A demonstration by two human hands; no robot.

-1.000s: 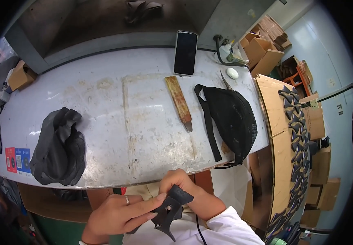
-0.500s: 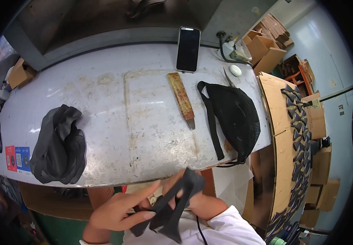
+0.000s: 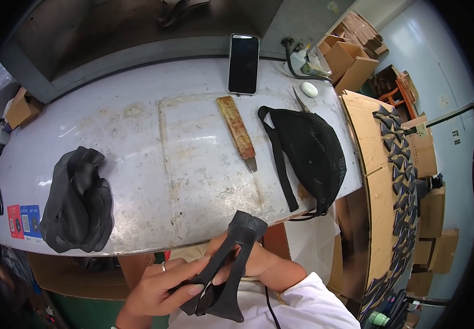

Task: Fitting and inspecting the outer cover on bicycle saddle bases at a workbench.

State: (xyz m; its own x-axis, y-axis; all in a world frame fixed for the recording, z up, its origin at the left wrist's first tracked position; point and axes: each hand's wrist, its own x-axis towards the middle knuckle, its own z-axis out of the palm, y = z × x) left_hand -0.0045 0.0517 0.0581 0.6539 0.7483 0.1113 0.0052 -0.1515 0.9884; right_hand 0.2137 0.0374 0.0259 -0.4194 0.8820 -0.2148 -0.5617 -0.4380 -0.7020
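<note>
A black forked piece (image 3: 236,266), which looks like a shoe heel with a leather-like wrap, is held between both hands in front of my body. Its broad end tilts up over the table's front edge, and two narrow flaps spread downward. My left hand (image 3: 166,282), with a ring on one finger, pinches the left flap between fingers and thumb. Behind the piece, my right hand (image 3: 253,257) grips it, its fingers partly hidden. On the table (image 3: 138,192) beyond lie a knife with a tape-wrapped handle (image 3: 235,127) and a black mesh pouch (image 3: 308,156) with a strap.
A heap of dark grey pieces (image 3: 78,203) lies at the table's left. A phone (image 3: 243,64) stands at the back, near a white oval object (image 3: 309,89) and a curved pointed tool (image 3: 300,98). Rightward, a cardboard-covered board (image 3: 377,219) carries several rows of black heel-shaped pieces (image 3: 401,186).
The black piece has turned a little, and its broad end now shows more squarely. My left fingers have moved in against its flap. The whole view has shifted slightly.
</note>
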